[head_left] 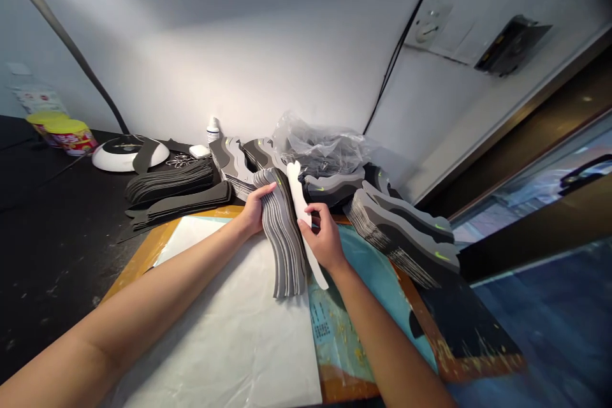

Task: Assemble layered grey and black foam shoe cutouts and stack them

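The left hand (255, 209) held upright a curved stack of thin grey foam cut-outs (282, 239), its fingers (268, 188) clenched across the stack's upper end, apparently to keep the layers together. The right hand (325, 239) grasped a long white curved strip (300, 201) between its fingers (315, 211), the strip standing just beside the stack's edge, seemingly aligned against it. Both hands were above a white paper sheet (215, 325) spread beside a teal printed mat (354, 280). Further stacks of layered grey cut-outs (401, 236) lay near the right hand, while dark cut-outs (172, 194) lay on the black tabletop (57, 268), apparently sorted by shape.
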Tool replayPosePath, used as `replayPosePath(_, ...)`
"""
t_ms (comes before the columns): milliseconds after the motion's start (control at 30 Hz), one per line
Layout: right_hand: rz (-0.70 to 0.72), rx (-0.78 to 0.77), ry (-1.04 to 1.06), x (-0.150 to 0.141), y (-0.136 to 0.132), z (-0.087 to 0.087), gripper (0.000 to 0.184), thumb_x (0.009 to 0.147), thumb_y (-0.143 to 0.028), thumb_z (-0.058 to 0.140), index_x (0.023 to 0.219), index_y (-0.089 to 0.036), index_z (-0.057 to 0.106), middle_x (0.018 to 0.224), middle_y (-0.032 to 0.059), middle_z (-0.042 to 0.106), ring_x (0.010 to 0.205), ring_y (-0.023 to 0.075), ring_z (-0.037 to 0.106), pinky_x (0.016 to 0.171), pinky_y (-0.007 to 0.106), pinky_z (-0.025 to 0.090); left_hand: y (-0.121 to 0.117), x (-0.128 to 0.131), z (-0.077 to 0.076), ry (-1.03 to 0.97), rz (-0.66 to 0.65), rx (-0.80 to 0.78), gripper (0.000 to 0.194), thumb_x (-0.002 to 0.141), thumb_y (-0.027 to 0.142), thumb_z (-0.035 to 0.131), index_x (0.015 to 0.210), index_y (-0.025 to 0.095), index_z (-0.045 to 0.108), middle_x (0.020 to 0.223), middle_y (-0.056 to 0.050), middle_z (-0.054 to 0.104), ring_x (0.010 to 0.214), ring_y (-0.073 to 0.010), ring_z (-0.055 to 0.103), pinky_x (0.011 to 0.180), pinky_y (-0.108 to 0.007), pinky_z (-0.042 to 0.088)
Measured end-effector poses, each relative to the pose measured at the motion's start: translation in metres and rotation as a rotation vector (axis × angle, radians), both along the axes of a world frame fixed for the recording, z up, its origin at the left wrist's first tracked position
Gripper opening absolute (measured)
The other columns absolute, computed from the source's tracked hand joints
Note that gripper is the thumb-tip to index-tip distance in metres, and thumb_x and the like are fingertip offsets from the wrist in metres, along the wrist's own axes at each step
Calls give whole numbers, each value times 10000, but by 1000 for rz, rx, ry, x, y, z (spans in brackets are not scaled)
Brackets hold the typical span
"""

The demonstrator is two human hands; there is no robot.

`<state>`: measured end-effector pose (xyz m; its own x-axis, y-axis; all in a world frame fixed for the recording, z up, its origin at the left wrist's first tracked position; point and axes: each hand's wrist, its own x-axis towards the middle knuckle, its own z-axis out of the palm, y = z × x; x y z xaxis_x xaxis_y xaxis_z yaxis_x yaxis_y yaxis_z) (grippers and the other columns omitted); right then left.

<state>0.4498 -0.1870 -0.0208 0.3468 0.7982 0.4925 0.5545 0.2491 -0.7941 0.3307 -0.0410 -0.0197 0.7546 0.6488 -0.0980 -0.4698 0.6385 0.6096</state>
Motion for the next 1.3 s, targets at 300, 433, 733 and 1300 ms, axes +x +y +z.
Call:
replayPosePath(300, 98, 126, 73, -2, -8, 13, 159, 955, -306, 472, 1037, -230, 585, 1063, 47, 554, 983, 180, 559, 839, 313, 480, 2, -1, 3, -39, 62, -12, 235, 689, 296, 633, 840, 131, 705, 684, -55, 739, 700, -273, 722, 777, -409, 605)
replayPosePath(433, 101, 75, 20, -6, -4, 9, 363, 888, -306, 602, 1242, -272, 527, 1147, 56, 579, 1024, 193, 583, 911, 350, 507, 0, -1, 3, -54, -4, 15, 358, 713, 315, 599, 974, 99, 712, 855, -111, 766, 884, -324, 723, 866, -458, 581)
replayPosePath(733, -26, -34, -168, -8, 0, 3, 193, 816, -339, 717, 940, -230, 616, 1028, 51, 570, 964, 201, 585, 879, 359, 523, 0, -2, 0, -90, -84, 151, 525, 816, 497, 607, 1165, 109, 660, 1090, -154, 732, 1095, -355, 664, 968, -496, 532)
replayPosePath(1300, 1, -264, 138, -19, -4, 4, 934, 714, -508, 762, 1426, -227, 226, 1459, 174, 422, 1291, 295, 500, 1058, 471, 432, -15, -1, 15, 121, -195, 203, 402, 800, 368, 651, 1084, 88, 705, 939, -161, 751, 830, -315, 717, 809, -438, 587)
